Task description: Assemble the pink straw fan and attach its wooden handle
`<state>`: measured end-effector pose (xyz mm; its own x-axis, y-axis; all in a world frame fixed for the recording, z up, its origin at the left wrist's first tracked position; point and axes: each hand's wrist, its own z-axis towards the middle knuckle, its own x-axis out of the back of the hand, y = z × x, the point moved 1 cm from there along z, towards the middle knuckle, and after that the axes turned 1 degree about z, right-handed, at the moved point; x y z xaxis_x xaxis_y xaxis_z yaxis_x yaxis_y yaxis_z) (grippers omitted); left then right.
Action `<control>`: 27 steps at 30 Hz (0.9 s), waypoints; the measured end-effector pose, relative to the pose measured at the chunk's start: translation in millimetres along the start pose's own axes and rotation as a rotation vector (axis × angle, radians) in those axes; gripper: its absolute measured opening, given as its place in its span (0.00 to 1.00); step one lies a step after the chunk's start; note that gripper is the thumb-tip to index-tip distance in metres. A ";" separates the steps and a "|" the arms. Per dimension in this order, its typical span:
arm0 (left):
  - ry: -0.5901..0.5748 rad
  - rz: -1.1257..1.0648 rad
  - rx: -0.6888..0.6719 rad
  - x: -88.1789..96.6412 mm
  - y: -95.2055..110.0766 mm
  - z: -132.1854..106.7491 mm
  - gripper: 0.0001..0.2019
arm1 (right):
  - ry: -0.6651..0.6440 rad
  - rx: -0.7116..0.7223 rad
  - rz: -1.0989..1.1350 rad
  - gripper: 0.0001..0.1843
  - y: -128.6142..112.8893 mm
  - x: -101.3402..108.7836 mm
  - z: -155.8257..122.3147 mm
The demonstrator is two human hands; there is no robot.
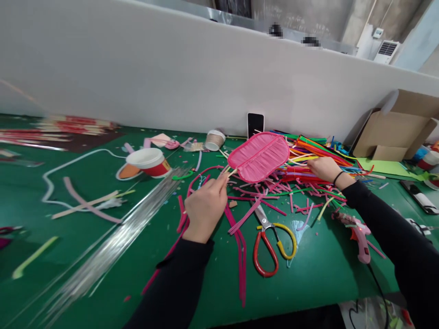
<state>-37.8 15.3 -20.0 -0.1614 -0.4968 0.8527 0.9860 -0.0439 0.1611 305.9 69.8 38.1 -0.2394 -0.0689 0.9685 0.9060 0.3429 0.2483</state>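
Note:
My left hand [206, 205] is closed around the thin wooden sticks of a pink hand fan [262, 157]. The fan's oval face is pleated, with a fuzzy pink rim and a centre rib, and it tilts above the table. To its right, my right hand [324, 170] has its fingers curled shut at the pile of coloured pipe cleaners [318, 148]; which strands they grip is partly hidden. Cut pink pipe cleaner pieces [270, 187] lie below the fan. Between my arms rest scissors [270, 244] with one red and one yellow handle, blades partly open, beside a light blue tassel [298, 235].
A pink glue gun [360, 237] with a cord lies under my right forearm. Clear thin rods [137, 228], a paper cup [149, 161] and a white cord [48, 183] are at left. A phone [255, 124] leans on the partition; an open cardboard box [387, 132] stands right.

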 end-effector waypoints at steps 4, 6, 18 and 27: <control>0.002 -0.012 -0.003 1.1 1.5 0.0 0.21 | -0.011 -0.017 -0.026 0.17 9.6 0.8 -1.6; 0.007 -0.014 0.000 0.6 1.6 -0.3 0.21 | -0.030 0.009 -0.031 0.15 11.4 -2.2 -1.5; 0.032 -0.023 -0.014 -1.4 0.9 -0.6 0.21 | -0.050 -0.010 -0.151 0.17 7.9 2.3 1.1; -0.001 -0.027 -0.007 1.2 2.5 -0.4 0.21 | 0.008 -0.127 -0.176 0.18 23.2 26.6 -9.2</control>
<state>-35.6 14.2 -18.9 -0.1877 -0.4945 0.8486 0.9816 -0.0631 0.1803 323.7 67.3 69.8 -0.3958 -0.1249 0.9098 0.8871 0.2043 0.4140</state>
